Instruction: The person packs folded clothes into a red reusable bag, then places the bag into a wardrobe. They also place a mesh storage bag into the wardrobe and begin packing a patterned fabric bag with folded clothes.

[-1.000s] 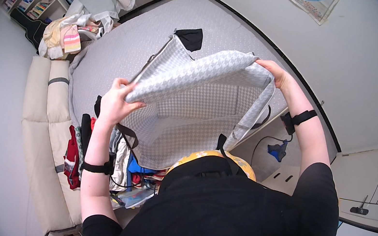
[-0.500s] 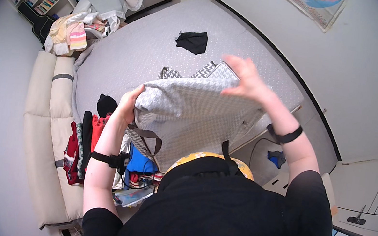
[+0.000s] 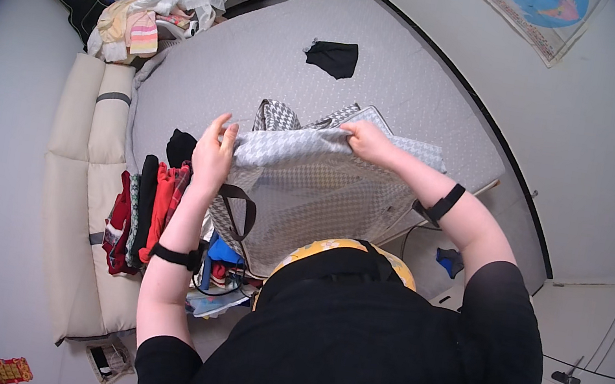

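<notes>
A large grey-and-white houndstooth fabric bag (image 3: 315, 193) stands open in front of me, with a see-through mesh-like panel on my side and a dark strap handle (image 3: 250, 211) at its left. Pinching the bag's upper edge is my right hand (image 3: 369, 141), its fingers closed on the fabric. My left hand (image 3: 211, 158) is raised beside the bag's upper left corner, fingers stretched and apart. Whether its thumb side touches the cloth I cannot tell. Behind the bag, darker houndstooth flaps (image 3: 277, 117) rest on the mattress.
The bag sits at the near edge of a pale mattress (image 3: 233, 54), where a black cloth (image 3: 333, 59) lies. Folded clothes (image 3: 150, 208) stand in a row left of my forearm, along a cream padded headboard (image 3: 64, 195). A blue-and-black item (image 3: 449, 262) lies on the right.
My right hand has come left and down and closed on the bag's top edge. My left hand has loosened its hold, and its fingers have spread. The bag's top edge sits flatter.
</notes>
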The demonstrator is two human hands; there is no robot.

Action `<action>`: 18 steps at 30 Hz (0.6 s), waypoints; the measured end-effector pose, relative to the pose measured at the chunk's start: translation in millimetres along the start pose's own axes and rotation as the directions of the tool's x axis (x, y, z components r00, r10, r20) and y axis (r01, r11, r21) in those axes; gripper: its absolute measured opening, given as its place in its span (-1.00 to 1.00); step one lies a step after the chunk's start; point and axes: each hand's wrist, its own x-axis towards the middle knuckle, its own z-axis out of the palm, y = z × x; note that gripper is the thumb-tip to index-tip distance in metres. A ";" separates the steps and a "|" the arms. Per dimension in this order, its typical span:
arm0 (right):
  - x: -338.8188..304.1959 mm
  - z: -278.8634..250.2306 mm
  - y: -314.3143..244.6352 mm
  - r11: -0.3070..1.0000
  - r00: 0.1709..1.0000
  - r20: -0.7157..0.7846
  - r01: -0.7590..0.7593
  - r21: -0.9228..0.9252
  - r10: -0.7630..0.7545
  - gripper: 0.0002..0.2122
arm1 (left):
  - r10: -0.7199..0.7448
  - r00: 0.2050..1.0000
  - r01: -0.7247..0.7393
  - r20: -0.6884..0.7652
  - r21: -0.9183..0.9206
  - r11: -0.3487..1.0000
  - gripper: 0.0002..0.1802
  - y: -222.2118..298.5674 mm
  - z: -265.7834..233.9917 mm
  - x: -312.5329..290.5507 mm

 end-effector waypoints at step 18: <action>3.0 -43.3 -33.9 0.897 0.988 -0.130 0.015 -0.443 -0.081 -0.44 | -0.248 0.844 0.473 0.476 -0.440 0.763 -0.59 -36.1 39.9 -12.9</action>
